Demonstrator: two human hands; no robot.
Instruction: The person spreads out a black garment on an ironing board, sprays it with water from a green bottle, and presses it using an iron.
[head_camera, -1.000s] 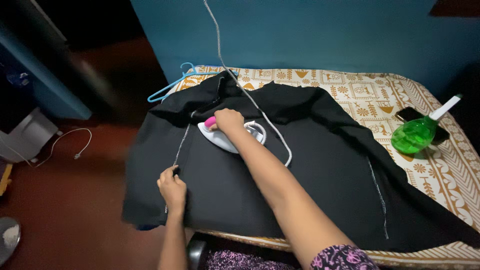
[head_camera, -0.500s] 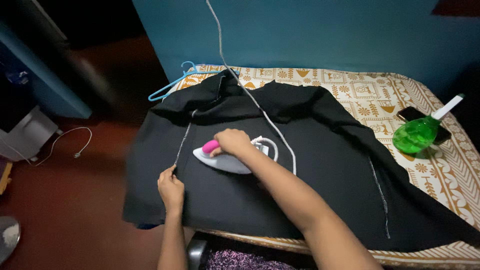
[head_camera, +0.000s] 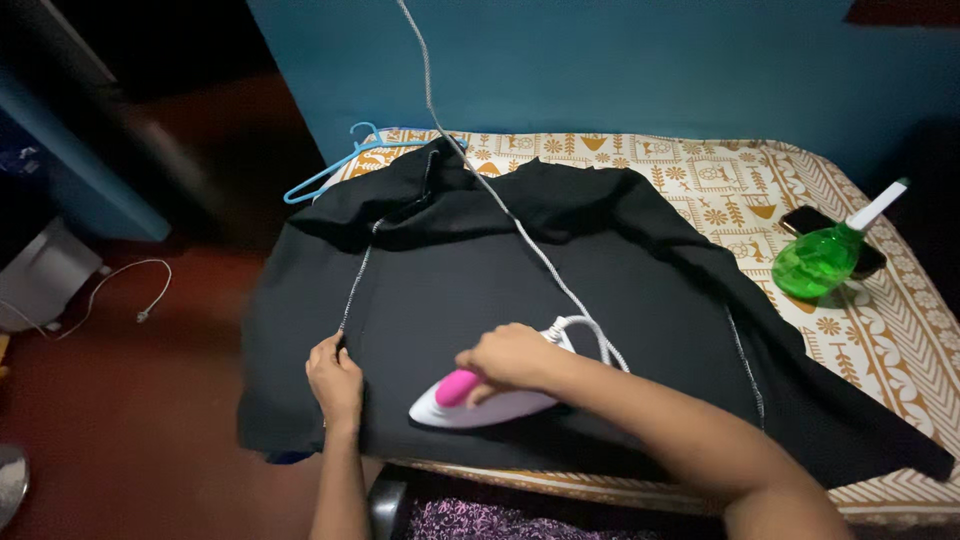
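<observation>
Iron (head_camera: 480, 400) down flat on the black garment (head_camera: 520, 300), near the front edge of the cloth, pink handle up, nose pointing left. Right hand (head_camera: 515, 355) wrapped tight around that handle, a firm grip. Just left of the iron's nose, left hand (head_camera: 335, 378) pinching the cloth down by the white-stitched seam (head_camera: 355, 285), fingers closed on the fabric.

Close quarters there, and that looks like the chief risk: one push further left and hot metal meets knuckles. Worth watching too, the pause itself; a hot plate sitting in one spot on dark fabric can leave a shine or a scorch.

Braided cord (head_camera: 520, 230) trailing from the back of the iron, running across the garment and up out of view at the top. Lying on the cloth like that, likely to drag fresh creases into it, or to snag and tug the iron off line.

Near edge of the garment hanging over the front of the bed (head_camera: 900, 330), so a hard pull from the left hand may slide the whole piece off the patterned sheet.

Further out, green spray bottle (head_camera: 820, 262) lying on the right side of the bed, well apart from the iron, with a dark phone (head_camera: 805, 220) touching it. Any leak from it probably wets the phone first.

Blue hanger (head_camera: 345, 160) at the far left corner, out of harm's way.
</observation>
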